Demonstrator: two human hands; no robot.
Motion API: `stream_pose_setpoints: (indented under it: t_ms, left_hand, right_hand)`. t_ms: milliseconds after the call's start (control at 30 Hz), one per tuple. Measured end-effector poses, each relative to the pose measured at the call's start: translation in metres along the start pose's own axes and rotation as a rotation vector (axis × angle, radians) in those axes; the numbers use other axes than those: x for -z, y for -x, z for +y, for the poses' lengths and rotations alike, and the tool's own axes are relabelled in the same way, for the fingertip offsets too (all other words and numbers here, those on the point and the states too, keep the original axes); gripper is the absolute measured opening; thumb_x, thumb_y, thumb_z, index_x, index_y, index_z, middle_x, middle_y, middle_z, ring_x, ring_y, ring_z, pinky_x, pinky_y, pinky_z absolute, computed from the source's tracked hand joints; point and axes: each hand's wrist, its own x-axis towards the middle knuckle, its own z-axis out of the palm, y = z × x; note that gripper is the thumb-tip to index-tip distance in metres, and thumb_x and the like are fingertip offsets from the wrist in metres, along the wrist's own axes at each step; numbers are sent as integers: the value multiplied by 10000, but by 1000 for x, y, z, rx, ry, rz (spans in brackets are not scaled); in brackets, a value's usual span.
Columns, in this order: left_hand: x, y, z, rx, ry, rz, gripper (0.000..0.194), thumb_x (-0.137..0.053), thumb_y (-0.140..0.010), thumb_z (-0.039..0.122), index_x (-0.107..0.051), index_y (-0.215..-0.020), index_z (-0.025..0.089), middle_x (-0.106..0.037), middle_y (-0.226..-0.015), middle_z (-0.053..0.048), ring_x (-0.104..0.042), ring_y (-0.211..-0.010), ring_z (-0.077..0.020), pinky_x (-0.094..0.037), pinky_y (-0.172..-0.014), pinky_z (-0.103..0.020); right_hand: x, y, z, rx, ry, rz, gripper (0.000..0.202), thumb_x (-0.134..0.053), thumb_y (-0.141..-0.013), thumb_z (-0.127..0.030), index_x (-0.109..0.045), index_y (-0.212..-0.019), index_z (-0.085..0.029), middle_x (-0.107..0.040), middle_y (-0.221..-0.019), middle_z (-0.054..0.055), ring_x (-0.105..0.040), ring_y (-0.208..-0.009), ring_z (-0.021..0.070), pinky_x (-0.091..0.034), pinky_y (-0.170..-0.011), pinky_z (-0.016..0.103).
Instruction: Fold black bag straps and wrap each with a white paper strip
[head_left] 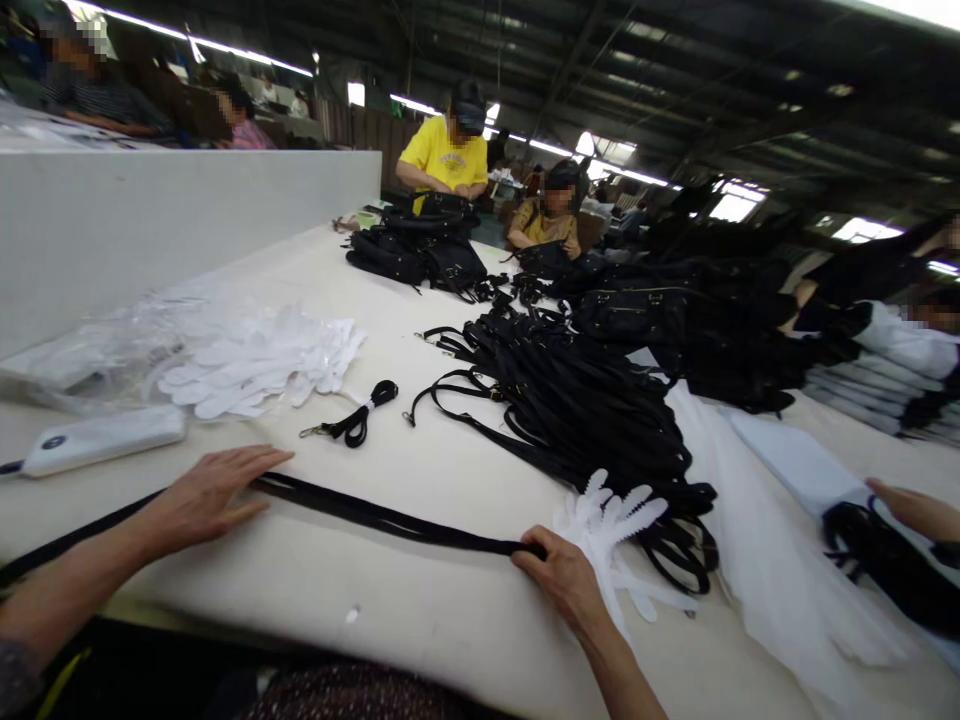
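Observation:
A long black strap (390, 522) stretches across the cream table in front of me, doubled between my two hands. My left hand (214, 492) lies over it at the left, fingers stretched out; the strap runs on under that wrist to the table's left side. At the other end, my right hand (559, 575) pinches the strap between thumb and fingers. Beyond the strap lies a folded black strap bundle (356, 415) with a metal clip and a white band. White serrated tie strips (611, 525) fan out just past my right hand.
A big heap of black straps (577, 400) lies to the right, with black bags (637, 315) behind. White cut-outs (255, 365) and a white elongated device (105, 440) are at left. Co-workers (446, 155) handle bags across the table; another person's hand (915, 510) is at right.

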Motion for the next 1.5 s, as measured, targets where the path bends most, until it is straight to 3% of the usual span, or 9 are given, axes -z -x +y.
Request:
stream_pose_setpoints:
  t_ms: [100,167,400,533,767,1000,1200,1333,1500]
  left_hand:
    - [-12,-21,44,-97,91,-4,451,-564,-869,444,-598,-1294,295,-649,-1312,-68,-560,-1238,-274,-423,-1063,-397]
    - [-18,-31,58,-130,174,-6,358,-532,-901,423,-651,-1214,294,-684,-1217,-58,-607,-1139,-243,-468,-992,-353]
    - [-37,-44,52,-110,330,61,275,-496,-925,412,-724,-960,262,-704,-938,-15,-628,-932,-194,-475,-882,-304]
    - [-42,-46,58,-60,330,88,281,-470,-934,390,-709,-937,241,-679,-905,-22,-614,-916,-202,-470,-879,-333]
    - [-32,-46,75,31,257,107,230,-480,-944,330,-702,-968,279,-686,-985,-9,-604,-967,-188,-471,-882,-307]
    - [-15,-37,45,171,153,116,253,-461,-938,303,-707,-997,288,-684,-1001,-26,-603,-994,-212,-466,-875,-327]
    - [14,4,9,272,49,96,328,-421,-931,322,-695,-1110,307,-671,-1053,-55,-587,-1024,-258,-436,-873,-374]
    - [22,26,2,389,31,78,367,-403,-909,325,-675,-1155,331,-659,-1082,-73,-611,-1003,-280,-438,-724,-355]
    - [21,4,-2,612,188,59,325,-513,-818,353,-692,-1073,261,-721,-828,-72,-684,-786,-283,-484,-683,-371]
  right_hand:
    - [-1,2,0,11,-12,7,138,-598,-799,-373,-647,-817,-245,-682,-839,-19,-612,-823,192,-416,-727,292]
    - [-3,4,1,34,-17,19,130,-596,-807,-363,-644,-812,-242,-672,-836,-17,-611,-832,192,-424,-752,300]
    - [-5,14,-4,115,-30,18,212,-664,-811,-374,-680,-982,-248,-700,-1019,6,-623,-998,207,-437,-916,326]
    - [-18,6,-29,208,64,15,300,-668,-837,-387,-672,-1107,-256,-700,-1080,19,-612,-1033,224,-429,-934,351]
    - [-38,-16,-79,328,329,-29,164,-578,-886,-244,-689,-1003,-269,-698,-990,19,-613,-957,236,-425,-846,363]
    - [-32,-15,-68,360,444,-40,131,-546,-876,-186,-665,-868,-240,-682,-893,20,-617,-890,221,-420,-811,346]
    - [-28,-16,-48,293,381,-7,143,-518,-922,-234,-656,-889,-248,-681,-911,10,-628,-909,207,-442,-802,319]
    - [-31,-18,-48,301,361,-3,153,-512,-937,-263,-658,-890,-258,-681,-925,4,-633,-935,205,-460,-798,313]
    - [-45,-18,-52,359,365,50,164,-500,-951,-271,-663,-972,-264,-676,-944,18,-629,-963,217,-486,-791,319]
